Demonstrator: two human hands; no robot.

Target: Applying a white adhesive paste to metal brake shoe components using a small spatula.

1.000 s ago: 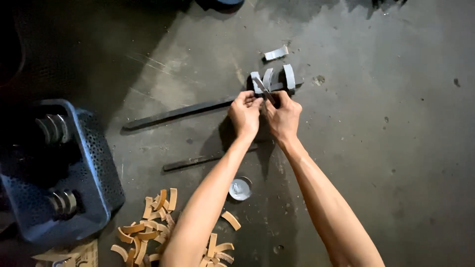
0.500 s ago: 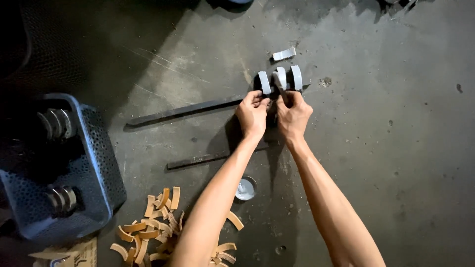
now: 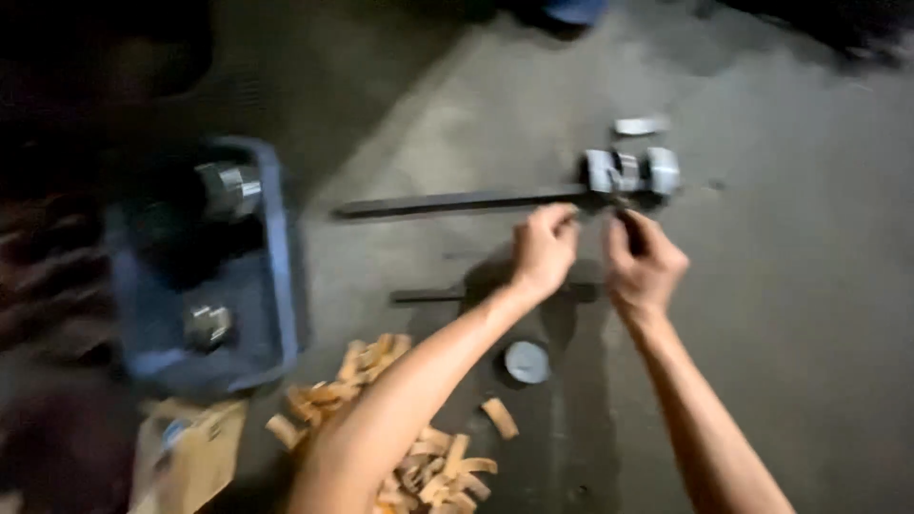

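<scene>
Both hands [image 3: 595, 257] blurred; grey rollers [image 3: 630, 171] indistinct.

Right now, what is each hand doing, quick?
Left hand: fingers curled, just short of the grey metal pieces; any grip cannot be told.
Right hand: closed on a small dark thing.

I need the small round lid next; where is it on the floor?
In the head view the round lid lies low and centre on the concrete, between the person's forearms, below the short dark bar and right of the wood scraps.
</scene>
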